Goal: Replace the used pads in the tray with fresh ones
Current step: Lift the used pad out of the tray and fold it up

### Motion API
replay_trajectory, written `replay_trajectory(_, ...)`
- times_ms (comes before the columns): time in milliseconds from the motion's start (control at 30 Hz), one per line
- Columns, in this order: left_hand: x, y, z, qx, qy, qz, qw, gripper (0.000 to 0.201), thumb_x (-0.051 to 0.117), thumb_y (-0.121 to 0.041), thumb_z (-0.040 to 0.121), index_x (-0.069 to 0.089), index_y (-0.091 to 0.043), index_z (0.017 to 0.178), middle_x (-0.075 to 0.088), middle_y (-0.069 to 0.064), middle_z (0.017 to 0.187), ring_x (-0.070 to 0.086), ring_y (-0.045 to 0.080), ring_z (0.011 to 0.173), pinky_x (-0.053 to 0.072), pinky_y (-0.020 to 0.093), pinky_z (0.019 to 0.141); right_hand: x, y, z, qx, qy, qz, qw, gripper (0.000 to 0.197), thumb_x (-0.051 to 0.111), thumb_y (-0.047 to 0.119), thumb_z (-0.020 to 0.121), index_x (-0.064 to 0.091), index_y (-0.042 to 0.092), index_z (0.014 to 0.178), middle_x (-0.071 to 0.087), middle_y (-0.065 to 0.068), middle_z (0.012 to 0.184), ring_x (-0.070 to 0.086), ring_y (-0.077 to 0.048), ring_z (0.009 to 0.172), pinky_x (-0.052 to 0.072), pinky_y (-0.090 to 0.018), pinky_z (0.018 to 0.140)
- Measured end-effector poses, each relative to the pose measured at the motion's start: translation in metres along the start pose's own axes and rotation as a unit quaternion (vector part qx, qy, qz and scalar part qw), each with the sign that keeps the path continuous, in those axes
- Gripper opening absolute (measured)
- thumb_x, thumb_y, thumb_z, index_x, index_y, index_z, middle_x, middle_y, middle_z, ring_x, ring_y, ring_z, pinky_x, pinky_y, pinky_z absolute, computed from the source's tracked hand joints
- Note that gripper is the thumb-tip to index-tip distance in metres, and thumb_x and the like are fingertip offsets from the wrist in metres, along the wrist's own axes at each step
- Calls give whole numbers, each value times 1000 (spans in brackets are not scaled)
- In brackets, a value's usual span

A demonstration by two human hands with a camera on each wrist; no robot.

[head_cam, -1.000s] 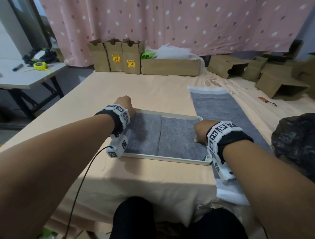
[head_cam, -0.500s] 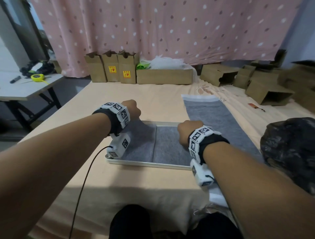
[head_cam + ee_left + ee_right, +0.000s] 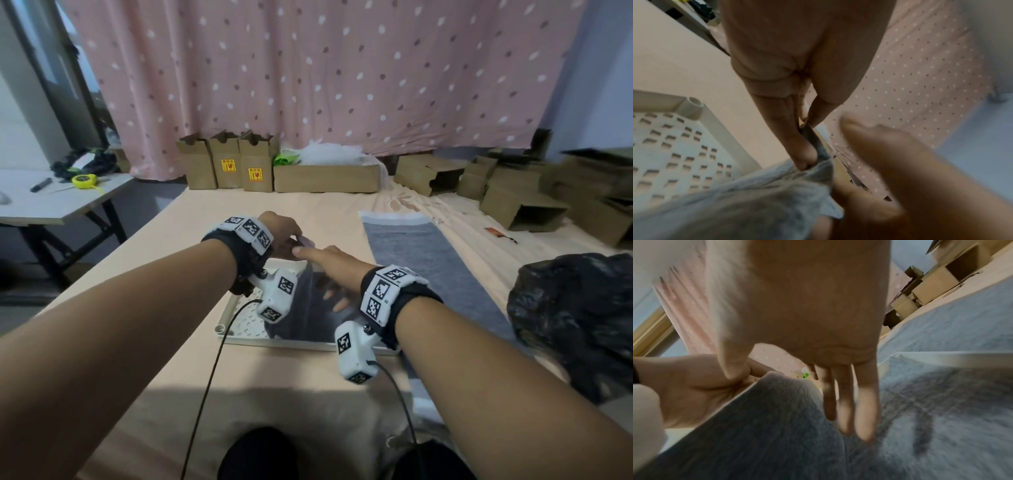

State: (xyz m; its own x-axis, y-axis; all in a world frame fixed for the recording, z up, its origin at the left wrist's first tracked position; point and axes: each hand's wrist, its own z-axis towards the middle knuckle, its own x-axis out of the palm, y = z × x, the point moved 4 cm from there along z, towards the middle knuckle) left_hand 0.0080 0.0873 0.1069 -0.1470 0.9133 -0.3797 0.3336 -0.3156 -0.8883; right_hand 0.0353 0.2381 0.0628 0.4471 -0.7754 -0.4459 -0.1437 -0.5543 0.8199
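Note:
A white tray (image 3: 239, 330) with a perforated floor lies on the peach sheet. My left hand (image 3: 297, 240) pinches the corner of the used grey pad (image 3: 301, 308) between thumb and fingers (image 3: 807, 146) and holds it raised above the tray's left half. The pad (image 3: 756, 203) hangs down in a fold. My right hand (image 3: 323, 270) reaches in beside the left hand with straight fingers (image 3: 846, 402) over the raised pad (image 3: 766, 426), gripping nothing. A second grey pad (image 3: 941, 402) lies flat in the tray's right half. A long fresh grey pad (image 3: 428, 260) lies right of the tray.
A black bag (image 3: 575, 318) sits at the near right. Cardboard boxes (image 3: 325, 178) line the far edge under a pink dotted curtain, with more boxes (image 3: 520, 202) at the far right. A side table (image 3: 58, 202) stands left of the bed.
My left hand has lifted the left pad by its corner, baring the perforated tray floor. My right hand has left the tray's right side, moved left to the raised pad and straightened its fingers.

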Motion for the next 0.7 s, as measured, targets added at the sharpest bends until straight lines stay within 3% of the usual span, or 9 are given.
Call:
replay_trajectory(33, 4, -1, -5, 3, 7, -12, 1000, 6, 57, -6, 96, 63, -3, 95, 71, 15, 100, 64, 19, 61, 56, 23, 52, 2, -2, -4, 16, 8, -4, 1000, 93, 64, 78, 58, 43, 21, 129, 63, -13, 113, 68, -34, 90, 59, -44, 60)
replay_trajectory(100, 12, 0, -9, -6, 39, -41, 998, 15, 55, -6, 98, 61, -2, 85, 76, 18, 90, 66, 20, 62, 60, 27, 62, 1, -6, -7, 34, 11, 4, 999, 84, 73, 59, 59, 48, 13, 125, 67, -16, 106, 70, -33, 82, 58, -43, 58)
replay_trajectory(167, 20, -1, -15, -24, 64, -82, 994, 15, 56, -5, 99, 63, 5, 91, 77, 18, 81, 72, 22, 61, 63, 31, 68, -4, -8, -11, 32, -9, -2, 999, 56, 72, 30, 63, 61, 2, 111, 70, -18, 85, 70, -32, 68, 59, -44, 60)
replay_trajectory(233, 26, -6, -19, -9, 67, -96, 993, 11, 58, -4, 98, 60, 4, 103, 73, 17, 94, 72, 21, 57, 62, 30, 62, -15, -14, -10, 34, -62, -35, 997, 45, 69, 17, 56, 66, -1, 97, 70, -19, 83, 71, -35, 75, 61, -49, 73)
replay_trajectory(300, 28, -6, -20, 7, 57, -95, 994, 15, 59, -2, 97, 61, 8, 108, 71, 21, 95, 73, 25, 60, 63, 31, 60, -26, -26, -5, 43, -89, -55, 994, 44, 72, 18, 50, 68, 2, 91, 72, -19, 90, 71, -36, 82, 60, -53, 79)
replay_trajectory(400, 34, -4, -17, -6, 60, -101, 993, 16, 60, 1, 97, 64, 12, 108, 74, 23, 78, 75, 32, 65, 64, 36, 61, -40, -47, 3, 63, -111, -74, 989, 56, 81, 25, 47, 69, 4, 97, 71, -17, 100, 71, -35, 85, 61, -49, 80)
replay_trajectory(500, 47, -8, -23, 10, 82, -60, 995, 13, 60, -3, 98, 63, 7, 105, 72, 17, 83, 73, 26, 72, 64, 32, 69, -49, -52, -14, 71, -118, -76, 987, 50, 85, 21, 60, 67, 3, 103, 72, -16, 100, 71, -35, 89, 59, -45, 82)
replay_trajectory(633, 61, -14, -25, 1, 102, -59, 993, 21, 66, -4, 95, 66, 14, 107, 73, 25, 87, 75, 33, 73, 64, 36, 58, -58, -58, -29, 78, -126, -75, 986, 40, 84, 16, 70, 64, 5, 103, 72, -16, 97, 71, -36, 90, 59, -50, 84)
replay_trajectory(700, 69, -16, -26, 3, 108, -66, 992, 24, 68, -8, 94, 65, 11, 109, 72, 25, 91, 75, 33, 75, 64, 37, 59, -60, -63, -29, 87, -126, -70, 986, 33, 81, 10, 71, 65, 3, 99, 73, -20, 90, 73, -38, 80, 60, -55, 77)
